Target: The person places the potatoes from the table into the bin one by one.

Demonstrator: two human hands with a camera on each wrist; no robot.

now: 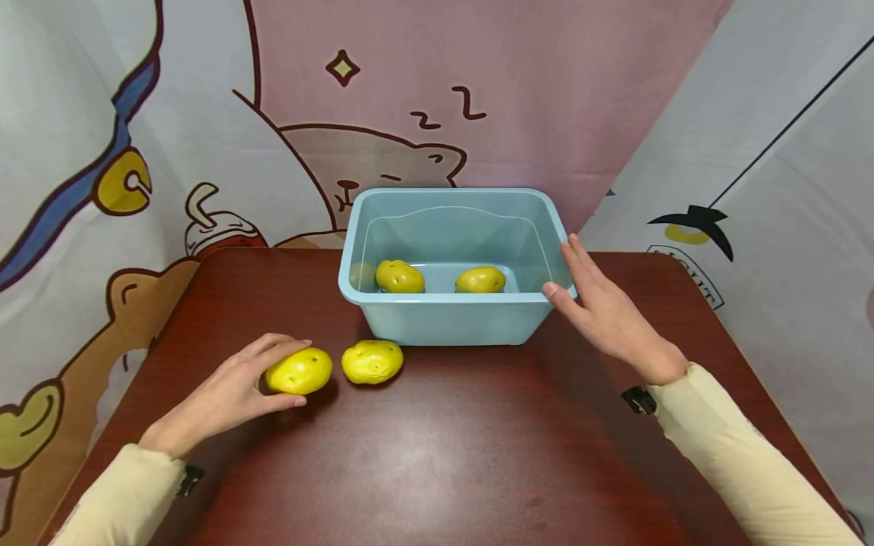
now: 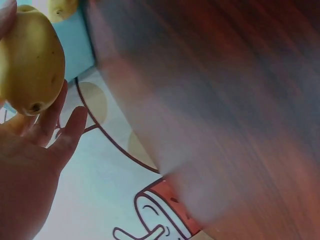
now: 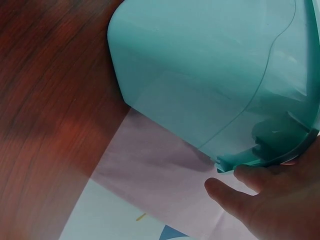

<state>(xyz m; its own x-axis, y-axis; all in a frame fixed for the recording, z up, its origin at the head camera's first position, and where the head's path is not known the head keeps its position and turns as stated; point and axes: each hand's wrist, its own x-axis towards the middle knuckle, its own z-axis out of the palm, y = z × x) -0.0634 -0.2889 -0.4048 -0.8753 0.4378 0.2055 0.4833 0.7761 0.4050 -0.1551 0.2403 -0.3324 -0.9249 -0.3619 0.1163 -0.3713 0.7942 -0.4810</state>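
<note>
A yellow potato (image 1: 299, 371) is pinched between the thumb and fingers of my left hand (image 1: 235, 383), over the left part of the table. The left wrist view shows the same potato (image 2: 34, 60) against the fingers. Just to its right another potato (image 1: 372, 362) lies on the table, in front of a light blue plastic bin (image 1: 451, 322). Inside the bin are two more potatoes, one at left (image 1: 399, 277) and one at right (image 1: 481, 280). My right hand (image 1: 604, 311) rests with fairly straight fingers on the bin's right rim, its thumb at the near corner.
The dark red-brown wooden table (image 1: 437, 455) has its far edge just behind the bin. A cartoon-printed cloth (image 1: 546, 91) hangs behind and beside the table. Black wrist cameras sit on both cream sleeves (image 1: 737, 447).
</note>
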